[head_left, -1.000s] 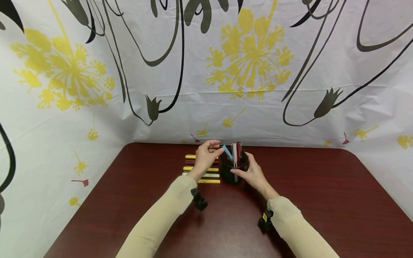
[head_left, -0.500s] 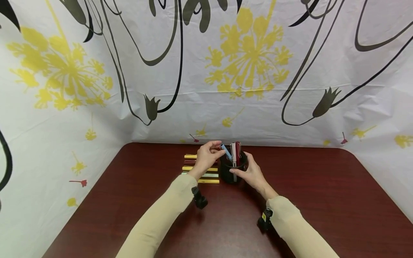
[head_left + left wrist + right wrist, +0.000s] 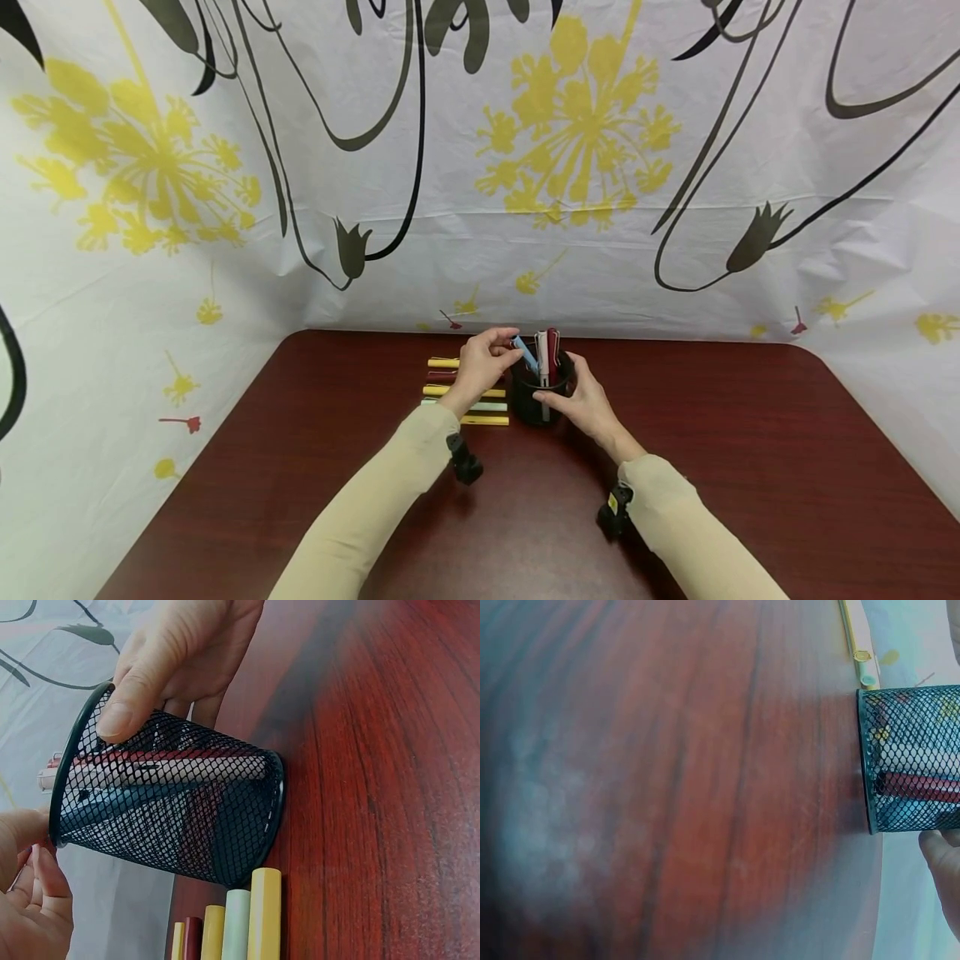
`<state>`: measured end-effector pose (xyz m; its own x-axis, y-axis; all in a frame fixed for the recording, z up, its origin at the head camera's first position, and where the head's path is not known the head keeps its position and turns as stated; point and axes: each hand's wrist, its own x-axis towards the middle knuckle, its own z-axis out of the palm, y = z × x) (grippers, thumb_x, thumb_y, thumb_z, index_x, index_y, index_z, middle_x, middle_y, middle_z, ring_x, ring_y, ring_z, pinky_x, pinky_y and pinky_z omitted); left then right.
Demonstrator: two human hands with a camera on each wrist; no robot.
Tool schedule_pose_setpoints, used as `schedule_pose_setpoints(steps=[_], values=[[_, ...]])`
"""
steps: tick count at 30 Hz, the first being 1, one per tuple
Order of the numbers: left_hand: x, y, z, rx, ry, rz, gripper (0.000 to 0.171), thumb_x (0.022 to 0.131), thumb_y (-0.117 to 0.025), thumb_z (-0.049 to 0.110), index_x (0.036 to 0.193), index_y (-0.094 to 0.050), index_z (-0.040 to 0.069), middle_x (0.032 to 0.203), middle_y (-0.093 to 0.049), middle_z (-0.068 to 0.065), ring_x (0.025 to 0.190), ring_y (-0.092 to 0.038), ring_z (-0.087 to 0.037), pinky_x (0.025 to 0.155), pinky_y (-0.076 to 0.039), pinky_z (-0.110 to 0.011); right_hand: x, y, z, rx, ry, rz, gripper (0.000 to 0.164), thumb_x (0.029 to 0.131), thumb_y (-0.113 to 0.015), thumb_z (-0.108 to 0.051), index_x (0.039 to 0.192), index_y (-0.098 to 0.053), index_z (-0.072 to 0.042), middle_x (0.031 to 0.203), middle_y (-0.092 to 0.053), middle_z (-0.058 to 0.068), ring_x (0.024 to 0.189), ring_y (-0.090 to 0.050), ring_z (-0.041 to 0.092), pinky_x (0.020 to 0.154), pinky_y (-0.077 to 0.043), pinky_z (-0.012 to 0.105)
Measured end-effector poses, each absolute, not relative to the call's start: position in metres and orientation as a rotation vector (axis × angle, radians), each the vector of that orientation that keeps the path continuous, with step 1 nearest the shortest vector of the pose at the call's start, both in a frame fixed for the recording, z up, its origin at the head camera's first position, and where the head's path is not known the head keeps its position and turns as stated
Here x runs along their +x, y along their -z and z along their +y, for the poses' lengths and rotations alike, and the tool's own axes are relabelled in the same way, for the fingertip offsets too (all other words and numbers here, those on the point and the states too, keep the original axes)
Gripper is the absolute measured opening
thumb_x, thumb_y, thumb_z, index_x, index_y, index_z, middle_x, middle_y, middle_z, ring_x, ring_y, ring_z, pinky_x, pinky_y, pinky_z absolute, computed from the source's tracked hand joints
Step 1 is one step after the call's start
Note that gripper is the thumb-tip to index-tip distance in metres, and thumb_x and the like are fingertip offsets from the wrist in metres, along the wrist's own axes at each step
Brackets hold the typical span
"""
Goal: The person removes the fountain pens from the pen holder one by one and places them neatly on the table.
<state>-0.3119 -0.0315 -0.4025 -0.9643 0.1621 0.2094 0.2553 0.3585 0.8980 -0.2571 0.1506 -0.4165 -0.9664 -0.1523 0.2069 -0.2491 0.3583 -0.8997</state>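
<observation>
A black mesh pen cup (image 3: 531, 406) stands upright near the back of the table, holding a white pen (image 3: 543, 354), a dark red pen (image 3: 553, 348) and a blue pen (image 3: 528, 355). From the right side, my right hand (image 3: 592, 406) grips the cup, its thumb across the near wall; in the left wrist view this thumb (image 3: 124, 716) lies on the mesh just below the rim. At the rim's left, my left hand (image 3: 480, 365) pinches the upper end of the blue pen, which leans toward it inside the cup.
Left of the cup, several pens lie in a row: yellow pens (image 3: 486, 421), a pale green pen (image 3: 491, 407) and a dark red pen (image 3: 193, 937), partly under my left hand in the head view. A patterned white cloth (image 3: 420, 283) hangs behind the dark red-brown table (image 3: 750, 450).
Both hands, the pen cup and the pens keep nearly the same positions. Only a slight shift of the head view shows.
</observation>
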Motion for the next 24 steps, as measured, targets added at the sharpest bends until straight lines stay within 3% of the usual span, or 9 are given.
schedule_pose_setpoints(steps=[24], values=[[-0.3047,0.4048,-0.0288,-0.519,1.548,-2.486,0.032,0.086,-0.069,0.019,0.117,-0.065,0.011,0.097,-0.068,-0.005,0.079,-0.064,-0.013,0.061,-0.052,-0.02,-0.2545,0.4126,0.1509,0.345,-1.695,-2.564,0.076,0.083,-0.073,-0.014,0.142,-0.026,0.002,0.137,-0.042,0.025,0.121,-0.045,0.039,0.096,-0.04,0.056]])
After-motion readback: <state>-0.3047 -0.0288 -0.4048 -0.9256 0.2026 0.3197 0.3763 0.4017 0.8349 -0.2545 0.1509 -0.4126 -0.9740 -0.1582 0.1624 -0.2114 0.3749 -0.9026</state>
